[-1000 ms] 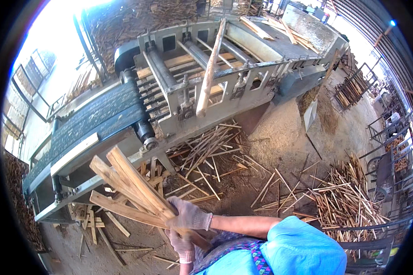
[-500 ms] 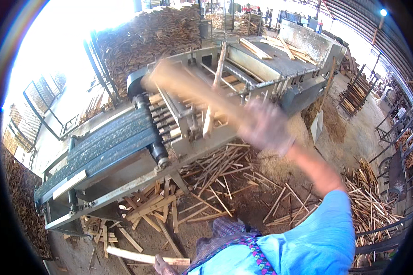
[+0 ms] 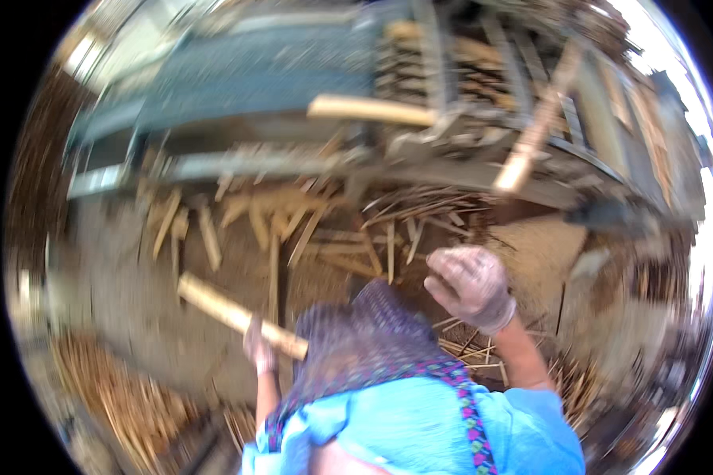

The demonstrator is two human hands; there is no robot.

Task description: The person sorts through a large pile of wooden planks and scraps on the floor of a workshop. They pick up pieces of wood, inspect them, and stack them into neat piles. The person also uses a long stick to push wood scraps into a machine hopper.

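Observation:
My left hand (image 3: 259, 347), in a pale glove, grips a flat wooden slat (image 3: 231, 311) near its lower right end, low in front of my body. In front of my apron is my right hand (image 3: 474, 286), also gloved and holding nothing; its fingers are loosely bent and the thumb stands apart. Farther away, a pale wooden board (image 3: 371, 110) shows at the near side of the machine, between the dark belt (image 3: 261, 71) and the metal frame. Blur hides whether it rests there or is in the air.
A round pole (image 3: 535, 127) slants across the machine's right part. Loose wood offcuts (image 3: 273, 226) lie on the floor beneath the machine. A heap of thin sticks (image 3: 127, 404) is at lower left. Sawdust (image 3: 543, 245) lies to the right.
My right hand has let go of the wooden piece it was swinging over the machine and come back toward my body. The left hand's slat shows higher in view. The view has turned and is blurred.

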